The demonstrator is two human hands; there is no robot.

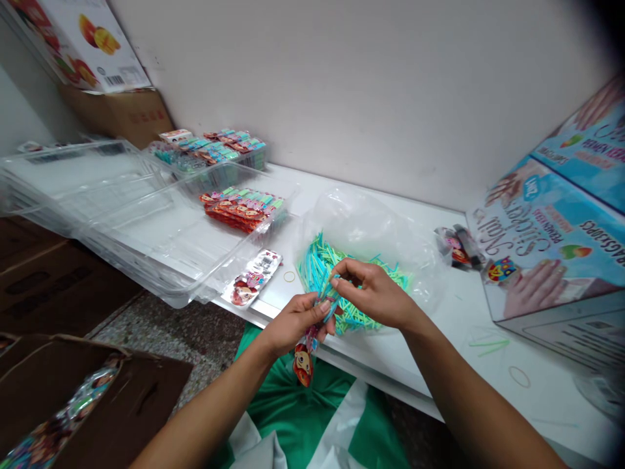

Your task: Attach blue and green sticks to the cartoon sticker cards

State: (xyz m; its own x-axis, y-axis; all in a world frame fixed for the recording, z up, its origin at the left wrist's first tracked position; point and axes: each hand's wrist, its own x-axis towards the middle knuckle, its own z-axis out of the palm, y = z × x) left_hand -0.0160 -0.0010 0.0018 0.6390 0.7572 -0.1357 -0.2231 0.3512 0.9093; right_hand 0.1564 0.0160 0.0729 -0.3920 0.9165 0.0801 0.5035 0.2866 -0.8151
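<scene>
My left hand (293, 320) is closed around a small packet (303, 365) with a red-haired cartoon face, which hangs below the fingers. Thin blue and green sticks (332, 303) rise from that grip. The fingertips of my right hand (378, 294) pinch the upper ends of these sticks. Under and behind both hands, a clear plastic bag (385, 228) lies open with a heap of loose blue and green sticks (359, 318) in it. A silver-backed flat packet (252, 279) rests to the left of my hands. Part of the held packet is hidden by my fingers.
A clear plastic tray (178, 296) on the left overhangs the table edge and holds a row of filled packets (244, 210). Another filled container (219, 151) stands behind. Printed boxes (551, 228) rise at right. An open carton (146, 391) sits lower left. Rubber bands (519, 376) lie about.
</scene>
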